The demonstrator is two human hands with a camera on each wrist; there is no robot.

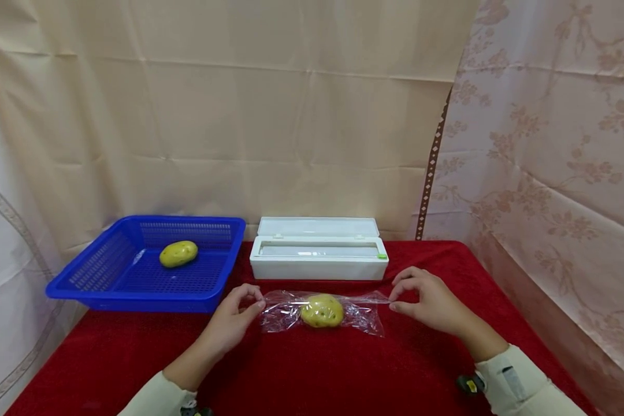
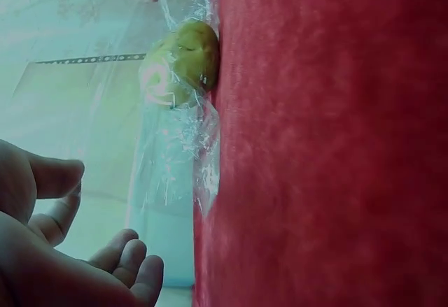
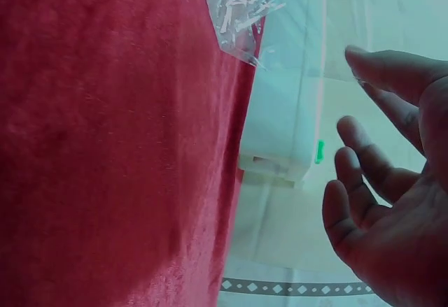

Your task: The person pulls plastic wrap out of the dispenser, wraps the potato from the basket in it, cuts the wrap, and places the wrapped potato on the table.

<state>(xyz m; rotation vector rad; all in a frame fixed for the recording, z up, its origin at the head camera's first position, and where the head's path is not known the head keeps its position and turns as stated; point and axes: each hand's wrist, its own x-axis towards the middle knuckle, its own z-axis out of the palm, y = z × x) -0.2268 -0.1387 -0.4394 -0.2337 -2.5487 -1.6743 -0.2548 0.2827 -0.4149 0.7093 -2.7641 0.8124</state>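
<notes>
A yellow potato (image 1: 322, 311) lies on the red cloth under clear plastic wrap (image 1: 365, 315), which spreads out on both sides of it. My left hand (image 1: 235, 316) pinches the wrap's left end between thumb and forefinger, the other fingers loosely bent. At the opposite end, my right hand (image 1: 430, 300) pinches the wrap, drawn into a narrow strip there. In the left wrist view the potato (image 2: 185, 62) shows creased film over its side. The right wrist view has the right hand (image 3: 392, 160) with thumb and forefinger tips together, near a loose film corner (image 3: 238, 20).
Behind the potato stands a white wrap dispenser (image 1: 319, 268), its lid (image 1: 318, 226) raised and a green slider (image 1: 382, 256) at its right end. A blue basket (image 1: 156, 304) at left holds another potato (image 1: 179, 254). Beige curtains (image 1: 270, 115) hang behind the red-covered table (image 1: 317, 375).
</notes>
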